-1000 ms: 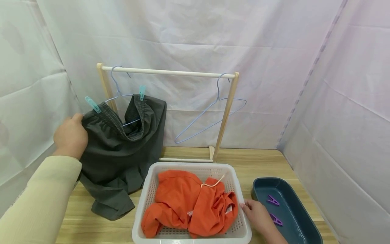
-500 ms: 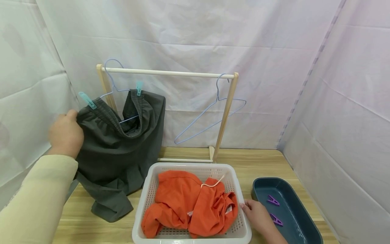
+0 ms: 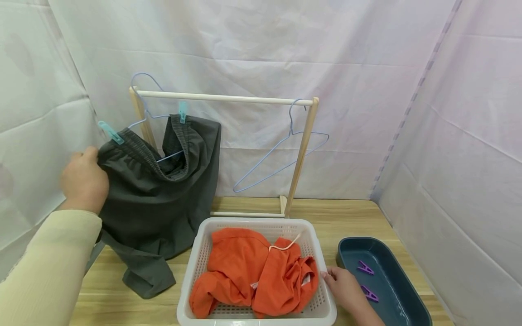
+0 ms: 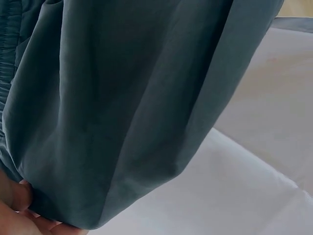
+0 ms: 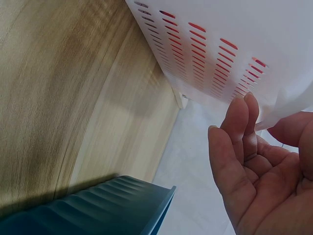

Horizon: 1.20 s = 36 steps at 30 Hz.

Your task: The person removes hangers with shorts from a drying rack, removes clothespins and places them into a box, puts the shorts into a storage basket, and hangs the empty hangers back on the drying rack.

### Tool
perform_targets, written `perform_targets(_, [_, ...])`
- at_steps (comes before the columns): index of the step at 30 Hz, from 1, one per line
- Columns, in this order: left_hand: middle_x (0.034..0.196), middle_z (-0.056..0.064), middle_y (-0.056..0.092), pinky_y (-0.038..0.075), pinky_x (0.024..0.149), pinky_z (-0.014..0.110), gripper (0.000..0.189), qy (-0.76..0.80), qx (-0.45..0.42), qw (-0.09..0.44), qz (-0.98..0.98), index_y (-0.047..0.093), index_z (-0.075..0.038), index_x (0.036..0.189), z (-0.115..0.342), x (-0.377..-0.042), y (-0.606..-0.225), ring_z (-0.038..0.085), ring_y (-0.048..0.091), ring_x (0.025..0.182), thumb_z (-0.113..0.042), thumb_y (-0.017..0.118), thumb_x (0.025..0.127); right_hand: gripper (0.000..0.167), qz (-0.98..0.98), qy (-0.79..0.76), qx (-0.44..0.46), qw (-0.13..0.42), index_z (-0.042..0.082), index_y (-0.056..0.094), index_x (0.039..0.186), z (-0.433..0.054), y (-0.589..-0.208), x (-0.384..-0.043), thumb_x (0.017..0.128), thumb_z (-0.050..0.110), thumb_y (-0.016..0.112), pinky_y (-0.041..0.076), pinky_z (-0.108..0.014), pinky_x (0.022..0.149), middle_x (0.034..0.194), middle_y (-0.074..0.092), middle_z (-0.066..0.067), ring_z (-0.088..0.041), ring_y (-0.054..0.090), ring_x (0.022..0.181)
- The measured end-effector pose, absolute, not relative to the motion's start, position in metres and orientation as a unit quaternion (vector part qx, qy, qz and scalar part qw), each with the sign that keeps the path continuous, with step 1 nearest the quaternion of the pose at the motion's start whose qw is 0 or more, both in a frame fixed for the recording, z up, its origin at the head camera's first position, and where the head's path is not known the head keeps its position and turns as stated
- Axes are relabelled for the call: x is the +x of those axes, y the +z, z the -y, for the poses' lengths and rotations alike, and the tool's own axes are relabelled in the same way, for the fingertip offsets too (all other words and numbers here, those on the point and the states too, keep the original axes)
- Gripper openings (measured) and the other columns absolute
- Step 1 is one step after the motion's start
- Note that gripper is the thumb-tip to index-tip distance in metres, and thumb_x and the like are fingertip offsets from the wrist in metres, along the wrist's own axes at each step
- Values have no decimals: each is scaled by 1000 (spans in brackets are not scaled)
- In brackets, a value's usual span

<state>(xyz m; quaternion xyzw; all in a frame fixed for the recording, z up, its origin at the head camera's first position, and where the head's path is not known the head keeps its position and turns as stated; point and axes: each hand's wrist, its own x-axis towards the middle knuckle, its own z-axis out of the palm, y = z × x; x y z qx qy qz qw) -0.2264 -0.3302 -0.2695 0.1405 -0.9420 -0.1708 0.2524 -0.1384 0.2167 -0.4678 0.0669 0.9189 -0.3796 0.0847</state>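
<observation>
At the left, my left hand (image 3: 84, 181) pinches the side of dark grey trousers (image 3: 163, 208) just below their gathered elastic waistband; in the left wrist view its fingertips (image 4: 19, 196) grip the cloth's edge. Two teal clothespins (image 3: 111, 132) fasten the waistband to a pale blue wire hanger (image 3: 142, 73), whose hook overlaps the left end of the rack's rod. One trouser leg trails down onto the table. My right hand (image 3: 345, 290) holds the right rim of a white perforated basket (image 3: 261, 221), thumb and fingers on either side. A crumpled orange garment (image 3: 232, 267) with a pale drawstring lies inside.
A small wooden rack (image 3: 228, 97) stands behind the basket, with a bare blue hanger (image 3: 292, 127) on its right end. At the right, a dark blue tray (image 3: 395, 290) contains two purple clips (image 3: 365, 267). White cloth walls (image 3: 448, 158) surround the wooden table.
The left hand, trousers and hanger have shifted left and upward, the hook rising above the rod's left end. My right hand and the basket have stayed in place.
</observation>
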Motion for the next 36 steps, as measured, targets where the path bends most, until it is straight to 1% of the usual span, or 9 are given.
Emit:
perform_targets(4, [104,37,42,39,74,66,31,-177,142,261,938,44,8,120,331,-228,-273,61,45,92,3,31,93,25,-920,-379,66,81,-3,67,109,-216,-468,-140,94,15,60,57,-34,62,85,68,-7,-15,63,71])
perform_targets(7, [103,36,43,39,72,66,30,-179,139,275,934,45,8,118,331,-228,-276,60,45,90,4,32,91,26,-921,-375,65,81,-4,67,109,-216,-468,-141,94,16,61,57,-35,62,85,68,-7,-15,63,72])
perform_targets(9, [101,35,43,39,69,66,28,-182,132,296,928,46,8,114,332,-227,-278,60,45,88,5,32,90,25,-920,-376,69,83,-3,67,109,-216,-468,-141,94,16,60,57,-35,62,85,68,-7,-15,63,72])
perform_targets(13, [94,33,44,37,64,64,18,-184,115,342,914,46,8,100,333,-223,-283,59,46,84,9,34,86,24,-919,-377,71,88,-2,67,109,-216,-468,-141,94,16,60,57,-34,62,85,68,-6,-15,63,71])
perform_targets(16, [92,32,44,36,62,63,14,-187,107,354,910,45,7,94,335,-220,-287,57,46,82,9,33,86,22,-919,-378,72,89,-1,67,108,-217,-468,-141,94,15,59,57,-34,61,84,67,-6,-15,62,70])
perform_targets(23, [89,32,44,36,61,62,21,-184,84,374,905,49,10,101,338,-213,-297,56,45,80,10,34,86,24,-918,-379,71,90,-2,67,109,-216,-467,-141,95,15,59,57,-34,61,84,67,-6,-15,63,70])
perform_targets(30, [87,32,45,35,57,62,22,-177,63,403,895,50,9,100,341,-208,-310,56,46,77,11,35,85,24,-920,-376,74,88,-3,67,108,-215,-467,-141,94,15,60,57,-34,62,85,68,-6,-15,62,71])
perform_targets(36, [91,33,46,37,59,63,26,-172,66,395,900,51,10,106,346,-203,-316,56,47,78,11,35,85,24,-923,-371,68,81,-4,67,107,-213,-467,-141,94,15,60,57,-34,62,85,68,-7,-15,63,72])
